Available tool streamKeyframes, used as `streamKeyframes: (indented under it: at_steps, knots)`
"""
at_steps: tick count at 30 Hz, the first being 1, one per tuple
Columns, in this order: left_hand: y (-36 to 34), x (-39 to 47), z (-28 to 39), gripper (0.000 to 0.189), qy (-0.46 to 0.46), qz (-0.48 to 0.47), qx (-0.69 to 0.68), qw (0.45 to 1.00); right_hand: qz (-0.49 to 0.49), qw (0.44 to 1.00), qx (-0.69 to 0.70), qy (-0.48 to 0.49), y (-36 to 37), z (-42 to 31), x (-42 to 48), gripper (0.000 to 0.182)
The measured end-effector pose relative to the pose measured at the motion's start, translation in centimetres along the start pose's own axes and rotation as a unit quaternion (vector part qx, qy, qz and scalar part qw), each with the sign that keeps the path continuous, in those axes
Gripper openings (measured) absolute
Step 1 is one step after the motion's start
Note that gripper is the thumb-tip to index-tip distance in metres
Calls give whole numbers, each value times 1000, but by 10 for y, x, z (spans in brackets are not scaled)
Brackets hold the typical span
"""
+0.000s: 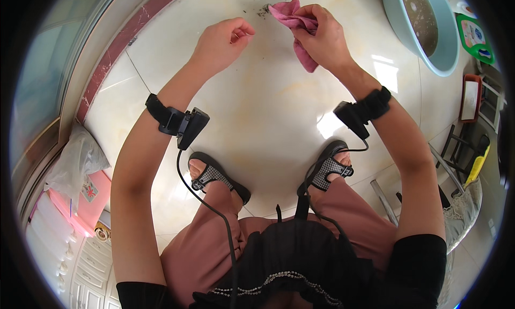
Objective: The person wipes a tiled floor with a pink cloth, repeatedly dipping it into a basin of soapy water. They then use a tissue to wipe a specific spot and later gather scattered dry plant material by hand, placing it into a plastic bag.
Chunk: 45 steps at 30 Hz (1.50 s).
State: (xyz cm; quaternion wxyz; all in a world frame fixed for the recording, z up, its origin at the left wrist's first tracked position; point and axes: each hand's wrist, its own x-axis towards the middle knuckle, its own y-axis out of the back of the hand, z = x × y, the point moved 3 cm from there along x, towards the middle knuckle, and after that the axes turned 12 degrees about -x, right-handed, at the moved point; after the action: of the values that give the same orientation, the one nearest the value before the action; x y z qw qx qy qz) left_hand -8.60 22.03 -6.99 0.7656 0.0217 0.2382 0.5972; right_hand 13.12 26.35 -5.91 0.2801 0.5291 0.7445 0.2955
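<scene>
My right hand (324, 39) grips a crumpled pink cloth (307, 59) just above the glossy tiled floor (265, 107); part of the cloth hangs below my fingers. Dark crumbs of dirt (264, 11) lie on the tiles beside the cloth's left edge. To the left, my left hand (225, 41) is raised with its fingers curled in and thumb near the fingertips; I see nothing clear between them. Both wrists bear black straps with small cabled devices. A light blue plastic basin (446, 51) holding murky water stands at the upper right.
Left runs a dark red stone border (104, 65) beside a glass door (44, 67). A clear plastic bag (80, 152) and pink box (98, 192) lie lower left. Right are a green-rimmed board (474, 39), a red-brown tray (470, 97) and metal-legged furniture (384, 200). My sandalled feet flank the middle.
</scene>
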Motion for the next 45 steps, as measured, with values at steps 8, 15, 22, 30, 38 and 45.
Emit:
streamKeyframes:
  at_steps: [8,15,22,30,38,45]
  knots:
    - [19,-25,-41,16,86,27,-22,996,-193,905,-134,355,-64,-5,-130,37]
    - [17,-31,-40,23,51,33,-75,995,-67,930,-155,325,-89,-9,-45,37]
    - [35,-37,-8,29,-80,158,-31,984,41,943,-135,301,-85,-57,-18,35]
    - [32,-30,-8,27,-97,174,-53,979,-43,916,-233,324,-158,-65,-42,31]
    - [40,-44,-22,29,-74,180,-41,980,-230,894,371,-97,-68,-31,56,37]
    - [31,-39,-12,15,-64,130,-88,986,-248,752,598,-127,17,-26,14,58]
